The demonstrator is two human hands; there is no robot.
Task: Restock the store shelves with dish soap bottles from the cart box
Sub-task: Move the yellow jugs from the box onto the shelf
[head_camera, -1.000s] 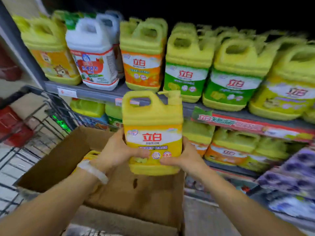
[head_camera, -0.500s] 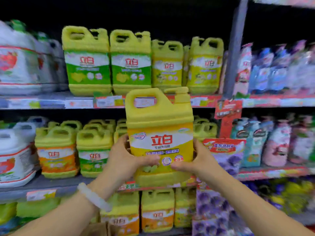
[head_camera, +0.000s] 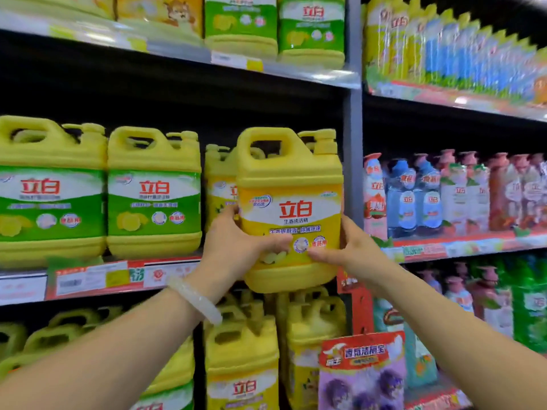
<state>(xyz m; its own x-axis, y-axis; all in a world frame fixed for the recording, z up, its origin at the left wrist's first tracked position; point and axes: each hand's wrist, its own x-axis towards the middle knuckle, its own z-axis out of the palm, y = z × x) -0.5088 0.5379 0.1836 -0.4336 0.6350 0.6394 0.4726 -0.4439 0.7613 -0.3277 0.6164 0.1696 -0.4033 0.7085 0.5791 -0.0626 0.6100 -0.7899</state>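
Raised from over the cart box a second ago, the yellow dish soap jug (head_camera: pixel 290 211) now hangs in front of the middle shelf (head_camera: pixel 118 276), level with the row already standing there. Both hands are clamped on its lower half: the left hand (head_camera: pixel 236 247) wraps the left side with the thumb across the label, the right hand (head_camera: pixel 349 247) presses the right side, its thumb on the front too. A pale bangle (head_camera: pixel 195 300) sits on the left wrist. The jug is upright, label forward, its base a little below the shelf's price strip and just left of the grey upright post (head_camera: pixel 352 128). A matching yellow-label jug (head_camera: pixel 220 184) stands behind it, beside two green-label jugs (head_camera: pixel 154 193). This looks like the placing step: the next move probably calls for a small lift so the base clears the shelf lip, then a push inward beside the post.
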